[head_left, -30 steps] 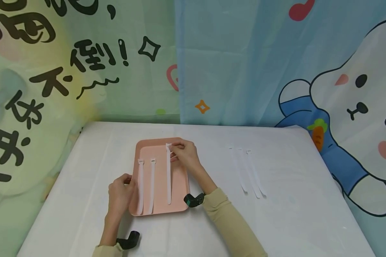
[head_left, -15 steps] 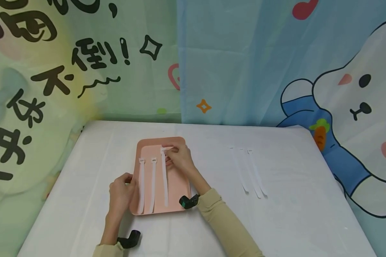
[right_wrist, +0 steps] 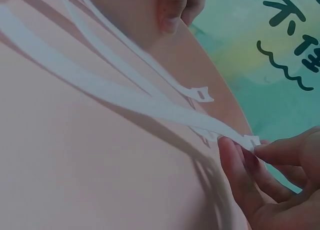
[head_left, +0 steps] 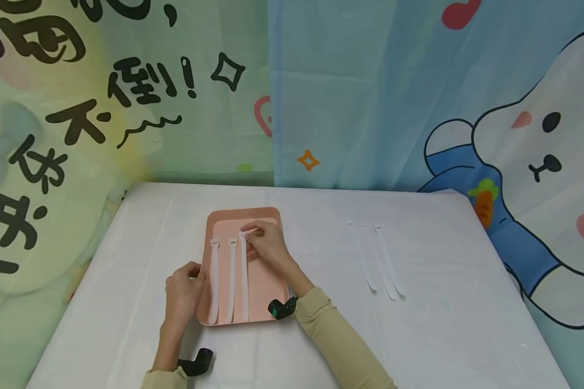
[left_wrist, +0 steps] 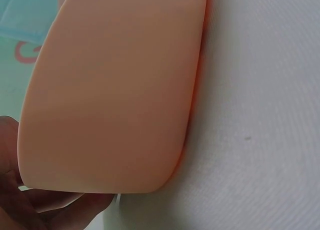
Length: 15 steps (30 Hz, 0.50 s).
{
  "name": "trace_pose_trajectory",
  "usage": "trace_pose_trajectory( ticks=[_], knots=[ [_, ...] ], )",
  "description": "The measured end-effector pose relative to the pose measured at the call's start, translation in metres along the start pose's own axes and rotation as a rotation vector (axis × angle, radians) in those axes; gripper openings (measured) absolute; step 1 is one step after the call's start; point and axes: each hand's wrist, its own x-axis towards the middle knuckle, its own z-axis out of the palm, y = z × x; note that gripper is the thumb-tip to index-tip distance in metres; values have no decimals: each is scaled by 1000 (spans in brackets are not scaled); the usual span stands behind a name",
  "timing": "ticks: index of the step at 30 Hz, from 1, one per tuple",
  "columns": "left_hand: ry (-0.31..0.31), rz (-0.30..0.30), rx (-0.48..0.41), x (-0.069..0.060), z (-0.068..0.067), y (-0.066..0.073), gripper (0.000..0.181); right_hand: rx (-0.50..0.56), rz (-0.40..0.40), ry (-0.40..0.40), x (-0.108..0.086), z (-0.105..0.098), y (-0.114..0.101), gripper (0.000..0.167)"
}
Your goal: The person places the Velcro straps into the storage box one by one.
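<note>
In the head view a pink tray [head_left: 267,292] lies on the table. My left hand [head_left: 185,292] grips its left rim; in the left wrist view fingers [left_wrist: 75,210] curl at the outside of the tray wall. My right hand [head_left: 267,246] pinches the slotted head of a white hook-and-loop cable tie [head_left: 245,275] between thumb and fingertips. In the right wrist view this cable tie [right_wrist: 125,102] slopes down from the right hand [right_wrist: 280,175], its head partly hidden by the fingertips. Two more white cable ties, one left [head_left: 214,281] and one in the middle [head_left: 232,281], lie side by side in the tray.
Right of the tray, several white cable ties [head_left: 382,259] lie lengthwise on the white table [head_left: 448,324]. Behind the table hang printed cloths [head_left: 345,97]. A black camera [head_left: 282,309] on the right wrist hangs over the tray's right edge.
My right hand has moved left and slightly nearer with the cable tie, which now lines up beside the two others. The left hand stays on the tray rim.
</note>
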Motion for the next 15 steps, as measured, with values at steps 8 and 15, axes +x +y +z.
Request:
trace_pose_trajectory(
  ticks=[8,15],
  knots=[
    [-5,-2,0,0,0,-1,13,-104,9,-37,0,1,1,23],
    [-3,0,0,-1,1,-1,13,-264,-29,-30,0,-1,2,23]
  ],
)
